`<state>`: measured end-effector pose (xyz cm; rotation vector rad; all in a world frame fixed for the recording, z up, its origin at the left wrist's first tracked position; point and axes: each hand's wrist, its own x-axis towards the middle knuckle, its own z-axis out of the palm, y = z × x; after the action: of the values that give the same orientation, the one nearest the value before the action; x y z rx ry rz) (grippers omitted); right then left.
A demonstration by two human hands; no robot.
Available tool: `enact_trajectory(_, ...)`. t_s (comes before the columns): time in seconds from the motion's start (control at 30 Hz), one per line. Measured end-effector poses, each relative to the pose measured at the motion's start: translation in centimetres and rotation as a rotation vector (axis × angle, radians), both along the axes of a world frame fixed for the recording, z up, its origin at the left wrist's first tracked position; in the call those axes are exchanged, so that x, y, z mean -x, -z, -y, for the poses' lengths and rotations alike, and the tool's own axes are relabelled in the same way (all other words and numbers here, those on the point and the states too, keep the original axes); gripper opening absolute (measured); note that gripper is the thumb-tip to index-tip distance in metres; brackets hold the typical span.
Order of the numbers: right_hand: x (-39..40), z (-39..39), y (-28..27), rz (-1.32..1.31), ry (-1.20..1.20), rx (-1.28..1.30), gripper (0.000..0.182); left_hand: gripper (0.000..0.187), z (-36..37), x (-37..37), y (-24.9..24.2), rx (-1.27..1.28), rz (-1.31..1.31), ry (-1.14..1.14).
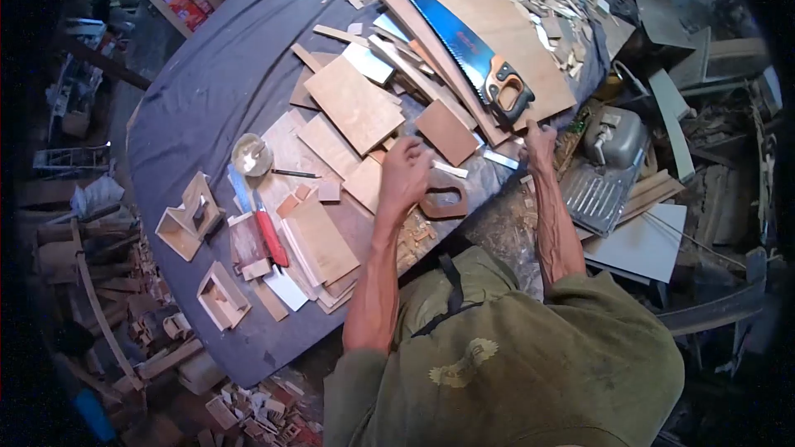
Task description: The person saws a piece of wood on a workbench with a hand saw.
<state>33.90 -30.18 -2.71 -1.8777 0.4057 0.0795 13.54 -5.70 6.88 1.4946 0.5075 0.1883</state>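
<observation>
My left hand [406, 167] is over the wood pieces at the middle of the table, its fingers curled down near the lower corner of a light plywood piece [352, 103]. A reddish-brown block [447, 132] lies just right of it, and a brown curved handle [445, 201] sits below. My right hand [540, 142] is at the table's right edge, fingers bent, by the corner of a large plywood board [517, 50]. On that board rests a saw with a blue blade [443, 26], its black and orange handle just above my right hand. What either hand's fingertips hold is too small to tell.
A cup [252, 155], a pencil [295, 174], a red-handled tool [271, 238] and small wooden assemblies [190, 217] lie on the dark-cloth table [195, 99]. Offcuts [571, 16] heap at the far end. A metal sink [609, 157] stands right of the table.
</observation>
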Motion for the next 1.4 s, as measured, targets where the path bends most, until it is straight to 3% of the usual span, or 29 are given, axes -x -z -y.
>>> enact_trajectory(0.1, 0.3, 0.5, -1.8, -0.240, 0.014, -0.374, 0.059, 0.043, 3.5, -4.5, 0.9, 0.077, -0.148, 0.131)
enact_trajectory(0.13, -0.6, 0.8, -1.7, -0.293, 0.036, -0.497, 0.056, 0.047, 4.8, -5.8, 1.2, -0.018, -0.144, 0.121)
enact_trajectory(0.23, -2.4, 2.1, -0.5, -0.351, -0.018, -0.635, 0.052, 0.064, 8.1, -9.3, 3.9, -0.301, -0.174, 0.102)
enact_trajectory(0.4, -4.6, 3.0, 0.2, -0.489, -0.068, -0.761, 0.053, 0.063, 12.2, -12.6, 5.6, -0.475, -0.223, -0.058)
enact_trajectory(0.5, -4.9, 3.1, -1.7, -0.504, -0.115, -0.721, 0.052, 0.064, 13.1, -13.8, 6.0, -0.364, -0.218, -0.114)
enact_trajectory(0.6, -6.5, 4.0, -0.5, -0.492, -0.169, -0.720, 0.044, 0.060, 13.2, -13.9, 3.1, -0.164, -0.259, -0.192)
enact_trajectory(0.73, -7.6, 3.9, -1.5, -0.420, -0.204, -0.549, 0.036, 0.052, 13.4, -15.1, 5.3, -0.235, -0.264, -0.219)
enact_trajectory(0.83, -8.2, 4.8, -1.7, -0.385, -0.200, -0.520, 0.033, 0.058, 14.0, -15.8, 5.6, -0.426, -0.258, -0.134)
enact_trajectory(0.93, -8.4, 4.9, -1.8, -0.357, -0.191, -0.538, 0.033, 0.064, 15.5, -17.0, 5.6, -0.256, -0.165, -0.279)
enact_trajectory(0.97, -8.4, 4.9, -1.9, -0.350, -0.186, -0.541, 0.033, 0.069, 15.9, -17.2, 5.7, -0.426, -0.198, -0.315)
enact_trajectory(1.07, -8.7, 4.9, -1.1, -0.316, -0.128, -0.520, 0.032, 0.072, 15.6, -18.7, 9.3, -0.066, -0.156, -0.304)
enact_trajectory(1.2, -9.6, 5.7, -1.2, -0.275, -0.148, -0.505, 0.033, 0.054, 15.6, -19.6, 6.8, -0.174, -0.219, -0.210)
enact_trajectory(1.23, -10.1, 5.9, -0.6, -0.293, -0.122, -0.483, 0.034, 0.041, 15.7, -19.9, 6.7, -0.217, -0.275, -0.224)
enact_trajectory(1.33, -10.9, 6.2, 0.2, -0.214, -0.085, -0.528, 0.034, 0.037, 14.0, -19.9, 6.4, -0.090, -0.197, -0.151)
enact_trajectory(1.4, -11.1, 6.2, 0.3, -0.188, -0.088, -0.547, 0.034, 0.034, 13.3, -19.8, 6.5, -0.330, -0.134, -0.343)
